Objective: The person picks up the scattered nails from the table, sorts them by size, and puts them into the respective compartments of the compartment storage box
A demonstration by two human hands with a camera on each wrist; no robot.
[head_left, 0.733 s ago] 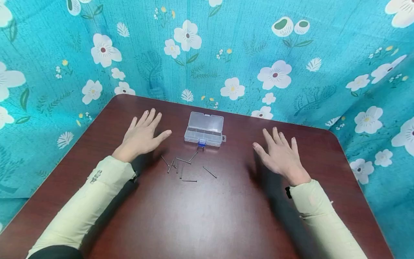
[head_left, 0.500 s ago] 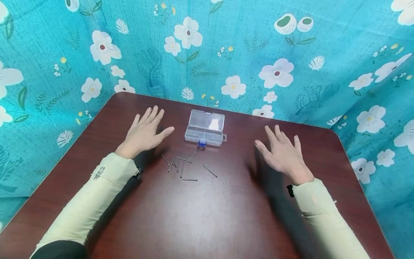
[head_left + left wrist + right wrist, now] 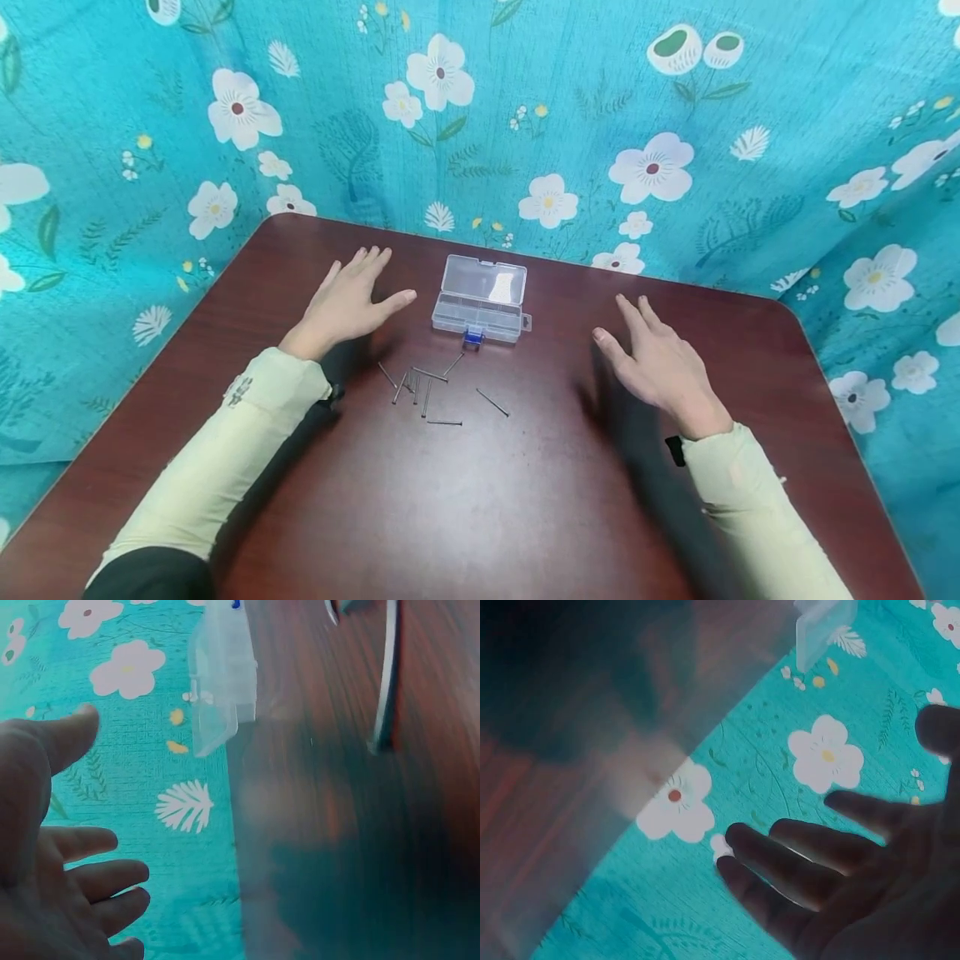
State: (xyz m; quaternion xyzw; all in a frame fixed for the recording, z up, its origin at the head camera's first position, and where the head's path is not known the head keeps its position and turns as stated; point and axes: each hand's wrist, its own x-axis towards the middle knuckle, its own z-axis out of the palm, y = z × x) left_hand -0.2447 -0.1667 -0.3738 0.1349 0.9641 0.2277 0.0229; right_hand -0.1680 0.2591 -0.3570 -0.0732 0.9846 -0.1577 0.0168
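Toward the back of the table stands a clear plastic box (image 3: 476, 323) with its lid raised and a blue latch (image 3: 473, 337) at the front. Several metal nails (image 3: 445, 422) lie scattered in front of it, most in a loose cluster. My left hand (image 3: 337, 307) hovers to the left of the box, thumb spread toward it, holding nothing. On the other side, my right hand (image 3: 663, 367) is held over the table with relaxed fingers and nothing in them. A corner of the box (image 3: 817, 634) shows at the top of the right wrist view.
The dark reddish-brown table (image 3: 450, 517) has rounded far corners. A teal flowered curtain (image 3: 525, 108) hangs close behind its back edge and along both sides. Both forearms cast shadows on the tabletop.
My left hand has shifted a little to the right, nearer the box. The right hand's fingers look slightly more bent. Box and nails lie as before, while the head view has moved slightly.
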